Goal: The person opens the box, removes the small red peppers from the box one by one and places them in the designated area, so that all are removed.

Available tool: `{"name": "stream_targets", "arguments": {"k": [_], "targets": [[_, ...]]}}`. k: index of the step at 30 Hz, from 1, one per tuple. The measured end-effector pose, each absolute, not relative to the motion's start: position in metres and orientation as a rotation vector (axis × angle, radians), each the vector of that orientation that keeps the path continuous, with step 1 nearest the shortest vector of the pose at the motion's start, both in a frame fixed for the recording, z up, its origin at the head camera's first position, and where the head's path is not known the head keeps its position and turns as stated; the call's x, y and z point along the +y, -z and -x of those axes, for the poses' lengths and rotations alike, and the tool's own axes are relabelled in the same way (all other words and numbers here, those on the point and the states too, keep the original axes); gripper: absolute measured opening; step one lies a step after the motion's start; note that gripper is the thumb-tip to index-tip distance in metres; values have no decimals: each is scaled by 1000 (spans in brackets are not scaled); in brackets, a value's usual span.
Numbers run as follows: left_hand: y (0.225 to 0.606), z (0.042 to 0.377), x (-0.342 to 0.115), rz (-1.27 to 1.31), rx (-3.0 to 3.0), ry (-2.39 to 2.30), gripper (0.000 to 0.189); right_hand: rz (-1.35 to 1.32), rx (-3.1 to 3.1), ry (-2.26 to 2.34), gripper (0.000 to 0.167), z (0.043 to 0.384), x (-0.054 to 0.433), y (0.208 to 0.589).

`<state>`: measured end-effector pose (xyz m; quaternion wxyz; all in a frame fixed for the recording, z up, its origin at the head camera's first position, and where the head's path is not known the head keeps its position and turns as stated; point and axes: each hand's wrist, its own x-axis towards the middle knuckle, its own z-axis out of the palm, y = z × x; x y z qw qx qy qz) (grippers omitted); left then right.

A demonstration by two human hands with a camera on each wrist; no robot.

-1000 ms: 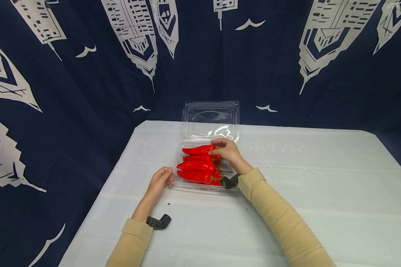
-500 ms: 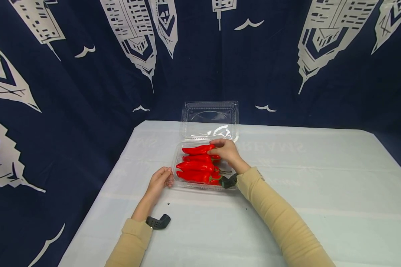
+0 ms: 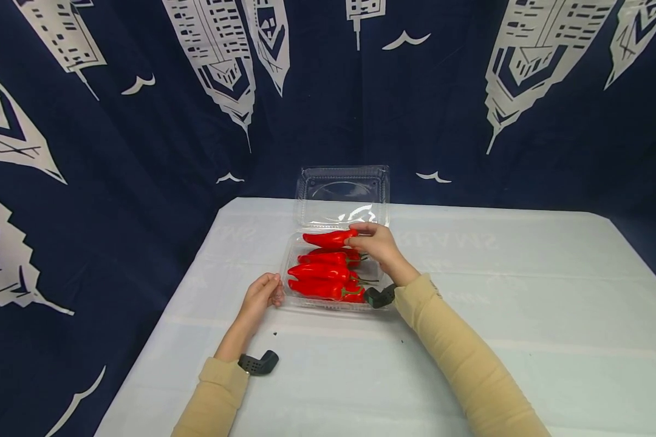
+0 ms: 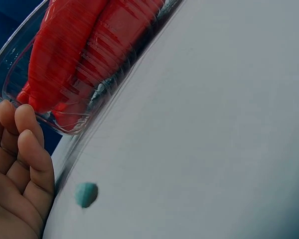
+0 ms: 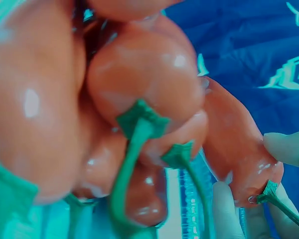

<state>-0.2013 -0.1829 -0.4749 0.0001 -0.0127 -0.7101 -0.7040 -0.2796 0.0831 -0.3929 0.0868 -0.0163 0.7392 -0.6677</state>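
Observation:
A clear plastic clamshell container [image 3: 328, 306] stands on the table with its lid [image 3: 341, 193] raised at the back. Several glossy red peppers [image 3: 319, 288] with green stems lie crosswise in it. My right hand [image 3: 379, 246] pinches one red pepper [image 3: 326, 238] near its stem end, just above the others at the back of the container. In the right wrist view, thumb and fingers hold that pepper [image 5: 234, 134] from both sides. My left hand [image 3: 261, 291] holds the container's left edge; the left wrist view shows its bent fingers [image 4: 35, 154] at the rim, the thumb hidden.
A white-covered table [image 3: 497, 346] extends to both sides and the front. Behind it hangs a dark blue cloth [image 3: 426, 133] printed with white buildings and birds. A small dark speck [image 3: 275, 333] lies in front of the container.
My right hand has lifted the back pepper and shifted it slightly right and away; another pepper shows beneath it. My left hand and the container have stayed in place.

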Motion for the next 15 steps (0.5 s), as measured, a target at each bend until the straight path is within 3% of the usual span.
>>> {"name": "stream_targets", "arguments": {"k": [15], "targets": [[475, 201, -182, 14, -2250, 2196, 27, 34, 2107, 2126, 47, 259, 106, 380]]}}
